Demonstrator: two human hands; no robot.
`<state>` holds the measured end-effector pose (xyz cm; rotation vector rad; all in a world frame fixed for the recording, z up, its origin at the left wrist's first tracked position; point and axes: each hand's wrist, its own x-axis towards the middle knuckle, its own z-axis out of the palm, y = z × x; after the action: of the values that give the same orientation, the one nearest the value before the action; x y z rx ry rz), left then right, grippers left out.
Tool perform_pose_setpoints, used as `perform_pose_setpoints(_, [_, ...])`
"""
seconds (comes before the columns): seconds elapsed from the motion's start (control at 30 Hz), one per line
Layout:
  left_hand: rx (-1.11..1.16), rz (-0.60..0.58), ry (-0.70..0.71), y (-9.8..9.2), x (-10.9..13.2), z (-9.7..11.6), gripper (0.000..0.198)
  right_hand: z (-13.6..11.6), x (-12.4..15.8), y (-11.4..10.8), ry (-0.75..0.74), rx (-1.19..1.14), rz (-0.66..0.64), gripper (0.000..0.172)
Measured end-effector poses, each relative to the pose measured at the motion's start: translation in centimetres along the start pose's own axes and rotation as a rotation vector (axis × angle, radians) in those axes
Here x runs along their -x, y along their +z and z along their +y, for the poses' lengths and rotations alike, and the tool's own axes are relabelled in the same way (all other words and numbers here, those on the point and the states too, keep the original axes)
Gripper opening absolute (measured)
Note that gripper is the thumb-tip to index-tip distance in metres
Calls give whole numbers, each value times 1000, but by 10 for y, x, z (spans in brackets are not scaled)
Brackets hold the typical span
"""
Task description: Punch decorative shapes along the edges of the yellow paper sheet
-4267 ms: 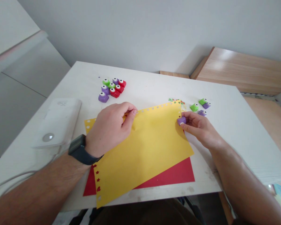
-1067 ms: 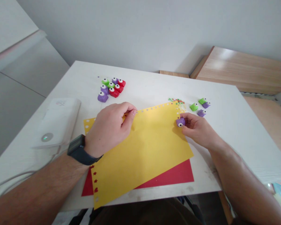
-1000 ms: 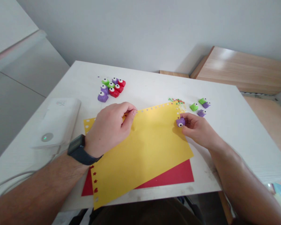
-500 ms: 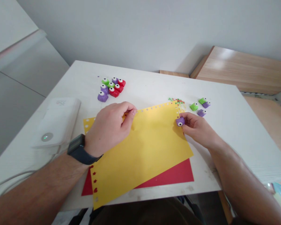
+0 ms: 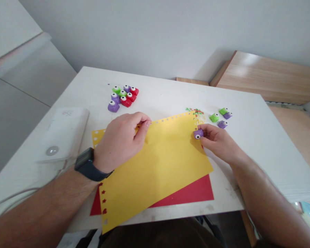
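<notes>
Head view: the work surface was a white table [image 5: 161,101], set against a grey wall [image 5: 134,38]. A pale cabinet [image 5: 23,72] stood beyond it on the left hand's side, and a wood-grain panel [image 5: 268,74] on the right hand's side.

The right hand [image 5: 219,142] grasped a purple punch [image 5: 197,134] between thumb and fingers, at the right edge of a yellow sheet [image 5: 157,165]. The left hand [image 5: 122,139] pinched that sheet at its far edge; a dark watch [image 5: 88,164] was on the wrist.

Edges: holes ran along the sheet's far edge, between the two grips, and down its left edge, below the left hand. A red sheet [image 5: 188,193] lay beneath, showing on the near side of both grips. The yellow sheet's near left corner reached the table's front edge.

Room for moving: beyond the right grip, paper bits [image 5: 197,112] touched the sheet's corner, and four punches [image 5: 214,117] were grouped near. White tabletop extended outward from that hand. Beyond the left grip stood a punch cluster [image 5: 125,101]; outward from it, a white device [image 5: 67,127] narrowed the space.
</notes>
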<state>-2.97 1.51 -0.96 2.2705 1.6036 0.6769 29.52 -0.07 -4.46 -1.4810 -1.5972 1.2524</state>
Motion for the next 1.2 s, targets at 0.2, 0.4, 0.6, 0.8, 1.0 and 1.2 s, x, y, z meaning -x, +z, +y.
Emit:
perform_pose_setpoints(0.2, [-3, 1, -3, 0, 0, -1, 21, -1, 0, 0, 6, -19, -10, 21])
perform_pose_setpoints(0.4, [5, -7, -12, 0, 0, -1, 22, 3, 0, -2, -20, 49, -3, 21])
perform_pose_setpoints(0.6, [8, -63, -35, -5, 0, 5, 26, 2, 1, -2, -8, 47, -4, 22])
perform_pose_setpoints(0.8, [-1, -67, -41, -7, -1, 6, 27, 1, 1, -2, 1, 31, -4, 21])
perform_pose_setpoints(1.0, [6, -83, -34, -7, 0, 6, 28, 0, 1, -2, -6, 42, -13, 18])
perform_pose_setpoints(1.2, [10, -88, -39, -8, 0, 7, 27, -1, 0, 0, -5, 41, -11, 19])
